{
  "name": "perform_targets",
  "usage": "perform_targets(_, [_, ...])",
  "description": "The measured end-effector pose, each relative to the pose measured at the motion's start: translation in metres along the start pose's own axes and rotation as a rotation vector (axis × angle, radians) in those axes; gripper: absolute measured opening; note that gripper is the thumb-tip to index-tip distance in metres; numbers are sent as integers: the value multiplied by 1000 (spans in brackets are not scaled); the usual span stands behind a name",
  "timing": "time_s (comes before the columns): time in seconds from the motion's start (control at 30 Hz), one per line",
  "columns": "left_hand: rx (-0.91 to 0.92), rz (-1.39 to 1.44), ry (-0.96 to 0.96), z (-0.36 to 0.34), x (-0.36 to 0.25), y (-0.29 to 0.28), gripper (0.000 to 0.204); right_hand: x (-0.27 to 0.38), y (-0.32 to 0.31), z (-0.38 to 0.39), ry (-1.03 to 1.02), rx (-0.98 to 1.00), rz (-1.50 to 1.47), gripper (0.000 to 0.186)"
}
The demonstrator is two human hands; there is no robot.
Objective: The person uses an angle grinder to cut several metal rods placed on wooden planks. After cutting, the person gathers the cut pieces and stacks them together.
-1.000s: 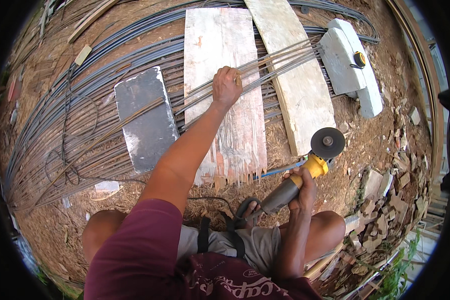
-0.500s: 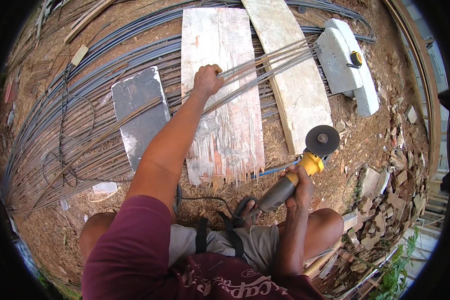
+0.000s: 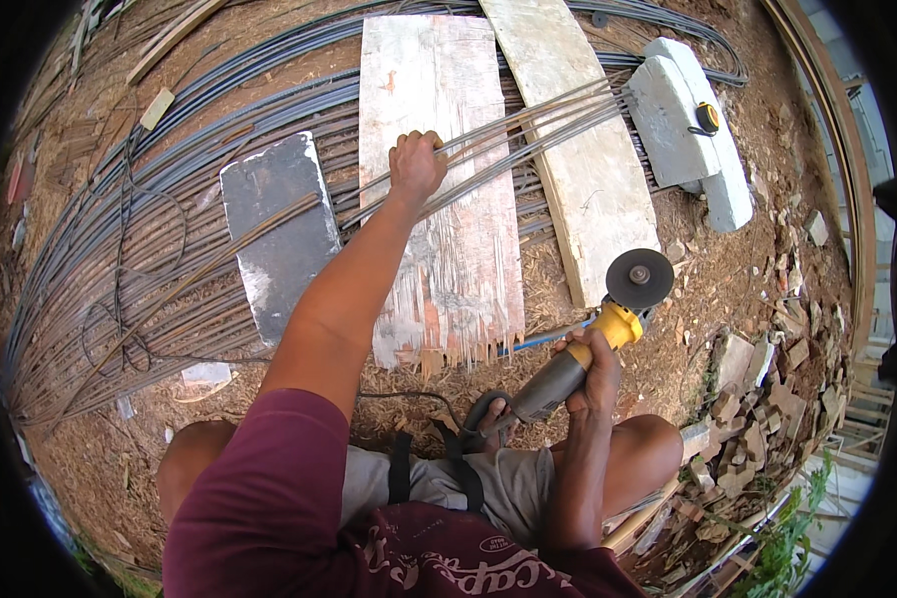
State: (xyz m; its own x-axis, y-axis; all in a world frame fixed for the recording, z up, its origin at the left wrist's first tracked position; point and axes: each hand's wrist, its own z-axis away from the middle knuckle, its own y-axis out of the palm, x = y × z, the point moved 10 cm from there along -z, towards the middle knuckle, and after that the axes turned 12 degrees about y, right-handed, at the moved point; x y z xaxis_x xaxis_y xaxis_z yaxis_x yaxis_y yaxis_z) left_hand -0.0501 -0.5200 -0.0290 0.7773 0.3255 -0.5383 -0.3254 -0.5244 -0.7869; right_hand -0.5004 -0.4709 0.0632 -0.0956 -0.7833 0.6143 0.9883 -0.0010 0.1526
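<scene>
My left hand (image 3: 416,171) is closed on thin steel rods (image 3: 533,133) lying across a worn pinkish-white board (image 3: 439,289) and a pale plank (image 3: 608,229). The far ends of these rods rest by stacked white concrete blocks (image 3: 668,125). My right hand (image 3: 593,371) grips a yellow and black angle grinder (image 3: 618,324) with its dark disc tilted upward, right of the boards. Its cord runs down toward my sandalled foot. A yellow tape measure (image 3: 708,118) sits on the blocks. A dark chipped slab (image 3: 274,239) lies left of my left hand.
Long bundles of rebar (image 3: 100,249) curve across the dirt beneath the boards, with loose cable over them at left. Broken brick rubble (image 3: 757,429) lies at right, near green plants (image 3: 787,538). A timber (image 3: 179,40) lies at upper left.
My left hand moved leftward and slightly up along the rods by half a second ago, then shifted slightly right. The grinder in my right hand has drifted a little left.
</scene>
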Motion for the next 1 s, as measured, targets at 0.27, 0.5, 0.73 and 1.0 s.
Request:
perform_targets(0.27, [71, 27, -21, 0, -2, -3, 36, 2, -2, 1, -12, -26, -17, 21])
perform_targets(0.5, [36, 54, 23, 10, -17, -11, 31, 1, 1, 1, -5, -28, -18, 23])
perform_targets(0.73, [87, -36, 84, 16, -19, 2, 27, -2, 1, -3, -1, -21, -9, 25])
perform_targets(1.0, [70, 58, 37, 15, -21, 1, 27, -2, 1, -4, 6, -1, 13, 20])
